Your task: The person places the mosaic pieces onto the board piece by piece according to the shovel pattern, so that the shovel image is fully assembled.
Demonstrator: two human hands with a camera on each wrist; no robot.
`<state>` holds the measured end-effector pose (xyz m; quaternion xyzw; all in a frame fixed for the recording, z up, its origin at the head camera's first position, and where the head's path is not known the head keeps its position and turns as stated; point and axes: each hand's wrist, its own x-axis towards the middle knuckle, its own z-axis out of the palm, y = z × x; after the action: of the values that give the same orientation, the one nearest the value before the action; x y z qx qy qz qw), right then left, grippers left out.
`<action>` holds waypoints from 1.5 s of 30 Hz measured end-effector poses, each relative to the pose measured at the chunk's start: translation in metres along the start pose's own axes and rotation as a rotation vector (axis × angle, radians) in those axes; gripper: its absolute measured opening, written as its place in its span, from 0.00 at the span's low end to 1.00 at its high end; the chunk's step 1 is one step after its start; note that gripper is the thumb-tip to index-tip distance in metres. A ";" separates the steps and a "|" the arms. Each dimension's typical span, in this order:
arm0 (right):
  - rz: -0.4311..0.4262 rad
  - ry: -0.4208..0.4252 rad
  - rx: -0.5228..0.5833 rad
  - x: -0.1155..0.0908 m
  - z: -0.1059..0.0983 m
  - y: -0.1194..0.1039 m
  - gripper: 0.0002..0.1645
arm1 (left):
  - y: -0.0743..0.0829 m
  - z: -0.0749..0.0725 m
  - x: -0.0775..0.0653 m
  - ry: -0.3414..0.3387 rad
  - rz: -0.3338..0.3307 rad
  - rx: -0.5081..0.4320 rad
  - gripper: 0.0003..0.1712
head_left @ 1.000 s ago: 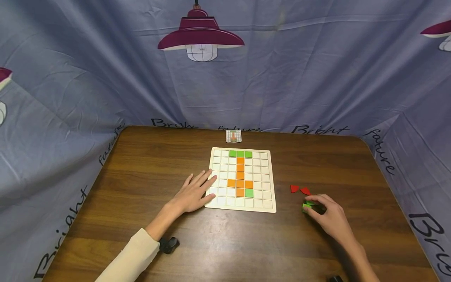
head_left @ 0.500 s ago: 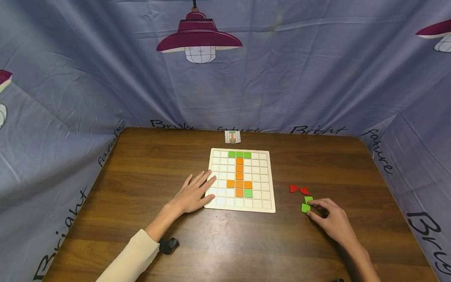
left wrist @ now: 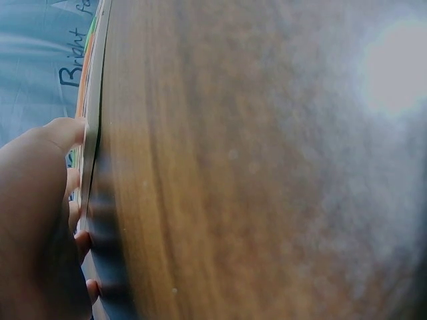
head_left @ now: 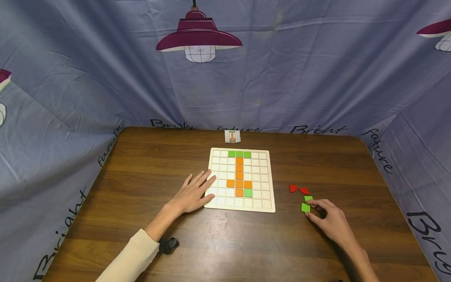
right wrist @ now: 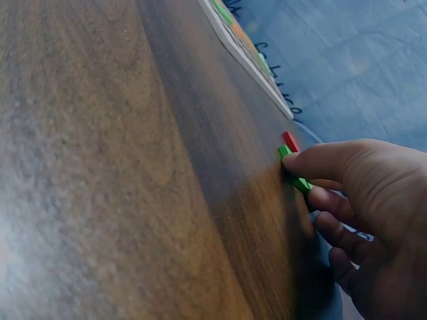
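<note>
My left hand [head_left: 192, 194] lies flat with spread fingers over the left edge of a white grid board [head_left: 264, 204]; in the left wrist view the fingers [left wrist: 77, 133] rest along that edge. Green tiles [head_left: 239, 154] fill part of the top row, with a column of orange tiles [head_left: 239, 168] below. At the right, my right hand [head_left: 332, 219] pinches the nearer loose green tile [head_left: 305, 207] at its right side, between thumb and index finger. Another green tile [head_left: 308, 198] lies just behind it, partly hidden by the index finger.
Two red rounded pieces [head_left: 293, 188] lie behind the green tiles. A small printed card [head_left: 232, 136] sits beyond the board near the back edge of the brown wooden table [head_left: 158, 156]. A blue-grey curtain [head_left: 282, 78] hangs behind and at both sides.
The right hand has drawn back slightly to the right, uncovering more of the two green tiles. The left hand stays in place on the board.
</note>
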<state>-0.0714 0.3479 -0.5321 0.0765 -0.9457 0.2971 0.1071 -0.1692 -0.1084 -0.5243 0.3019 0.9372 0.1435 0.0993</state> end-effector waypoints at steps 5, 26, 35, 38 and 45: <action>0.000 -0.001 -0.006 0.000 0.000 0.001 0.20 | 0.000 0.001 0.000 -0.001 -0.001 -0.006 0.38; -0.015 -0.109 -0.019 0.002 -0.003 -0.004 0.20 | 0.000 0.001 -0.001 0.013 0.008 -0.010 0.38; -0.071 -0.134 -0.008 0.003 0.000 -0.010 0.19 | -0.001 0.002 0.000 -0.001 0.001 -0.004 0.38; -0.076 -0.145 -0.008 0.005 0.002 -0.014 0.18 | -0.001 0.002 0.000 -0.012 -0.001 -0.009 0.38; -0.100 -0.163 0.034 0.023 0.011 -0.032 0.17 | 0.000 0.002 -0.001 -0.003 -0.002 -0.009 0.38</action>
<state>-0.0887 0.3140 -0.5176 0.1492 -0.9412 0.3001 0.0433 -0.1679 -0.1088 -0.5258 0.3008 0.9367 0.1471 0.1024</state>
